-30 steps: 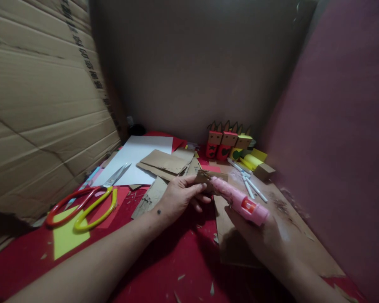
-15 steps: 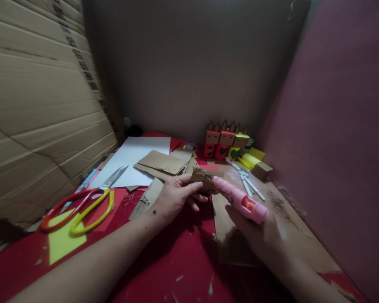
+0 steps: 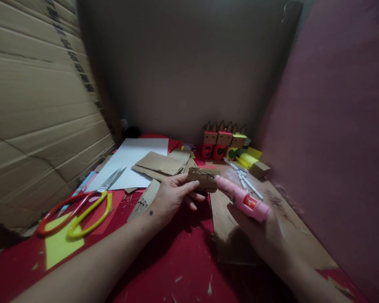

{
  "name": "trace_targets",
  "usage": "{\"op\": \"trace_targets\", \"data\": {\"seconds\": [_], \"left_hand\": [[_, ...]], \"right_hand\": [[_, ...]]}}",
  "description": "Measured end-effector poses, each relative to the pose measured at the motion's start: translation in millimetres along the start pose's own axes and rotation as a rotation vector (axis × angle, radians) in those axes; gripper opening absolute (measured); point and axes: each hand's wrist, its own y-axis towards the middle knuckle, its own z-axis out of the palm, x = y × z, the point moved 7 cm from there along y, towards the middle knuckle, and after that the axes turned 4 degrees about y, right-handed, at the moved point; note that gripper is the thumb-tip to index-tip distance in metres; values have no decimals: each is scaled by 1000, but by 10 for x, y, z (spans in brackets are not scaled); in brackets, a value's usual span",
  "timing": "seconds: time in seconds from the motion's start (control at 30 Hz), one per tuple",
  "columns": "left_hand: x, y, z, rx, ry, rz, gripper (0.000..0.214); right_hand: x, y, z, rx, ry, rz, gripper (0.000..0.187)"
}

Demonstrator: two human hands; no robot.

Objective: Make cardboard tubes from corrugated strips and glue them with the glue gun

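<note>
My left hand [image 3: 172,197] pinches a small brown cardboard piece [image 3: 202,178] with ragged edges, held just above the red table. My right hand [image 3: 262,235] is wrapped around a pink glue gun [image 3: 241,198] with a red label. Its tip points left and touches the right end of the cardboard piece. Both hands hover over a larger sheet of brown cardboard [image 3: 240,235] lying flat.
Scissors with red and yellow handles [image 3: 78,206] lie at the left on red and yellow paper. White paper [image 3: 129,162] and stacked cardboard pieces [image 3: 162,163] sit behind. Small paper figures [image 3: 222,143], white glue sticks [image 3: 243,176] and a cardboard block [image 3: 259,169] stand at the back right. Cardboard walls close in the sides.
The view has drifted a little to the right. Hands, cardboard piece and glue gun keep the same hold and stay together.
</note>
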Motion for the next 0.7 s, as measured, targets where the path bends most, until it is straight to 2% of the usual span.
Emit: {"op": "trace_targets", "data": {"seconds": [0.5, 0.7], "left_hand": [[2, 12, -49, -33, -28, 9, 26], [-4, 10, -48, -26, -24, 14, 27]], "right_hand": [[4, 0, -63, -46, 17, -32, 43], [-58, -26, -35, -17, -37, 7, 45]]}}
